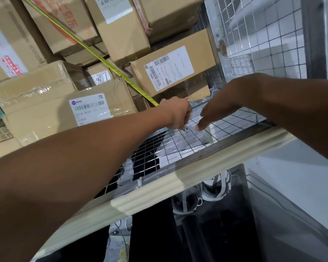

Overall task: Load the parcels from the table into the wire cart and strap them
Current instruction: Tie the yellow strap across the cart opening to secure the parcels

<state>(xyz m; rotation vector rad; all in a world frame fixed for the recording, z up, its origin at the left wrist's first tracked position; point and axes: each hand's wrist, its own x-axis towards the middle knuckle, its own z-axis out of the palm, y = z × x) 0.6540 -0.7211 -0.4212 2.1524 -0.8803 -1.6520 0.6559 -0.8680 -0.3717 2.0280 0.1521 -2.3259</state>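
Several brown cardboard parcels [170, 70] with white labels are stacked inside the wire cart [240, 46]. A taut yellow strap [95, 53] runs diagonally across them from the upper left down to my left hand [178, 113]. That hand grips the strap's lower end at the cart's wire mesh panel [178, 140]; a small metal hook shows under its fingers. My right hand [218, 108] hangs just to the right of it, fingers pointing down, one fingertip touching the mesh.
A cream padded bar [178, 184] runs along the cart's near edge below my arms. White wall panels [301, 176] stand at the right. Below the bar are my white shoes [214, 188] and a dark floor.
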